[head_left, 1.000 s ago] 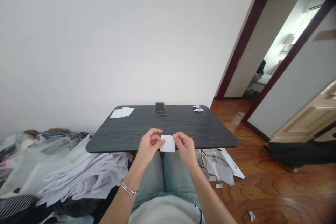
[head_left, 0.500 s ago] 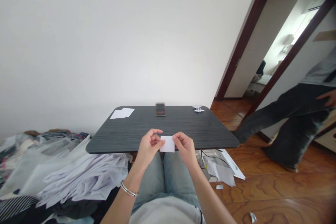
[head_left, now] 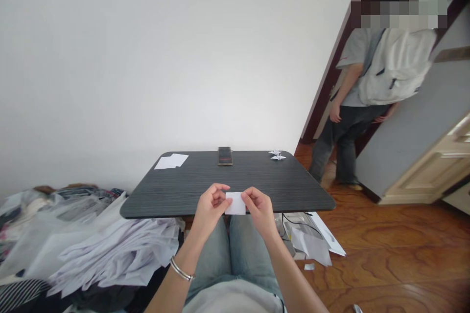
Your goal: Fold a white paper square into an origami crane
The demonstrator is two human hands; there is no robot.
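Logged on my feed, nearest first: a square of white paper (head_left: 235, 204), held just in front of the near edge of the dark table (head_left: 279, 190). The left hand (head_left: 210, 209), a silver bangle (head_left: 180, 269) on its wrist, and the right hand (head_left: 260, 211) pinch the square from opposite sides, fingers closed on it. Beside the table, left: a heap of white sheets (head_left: 110, 249). Below its right corner: loose papers (head_left: 308, 239). On the table: two white sheets (head_left: 171, 161) at left, a phone (head_left: 224, 156) at the far edge, two origami cranes (head_left: 278, 156) at right. Past the table, right: a standing person (head_left: 347, 127) with a pale backpack (head_left: 394, 68).
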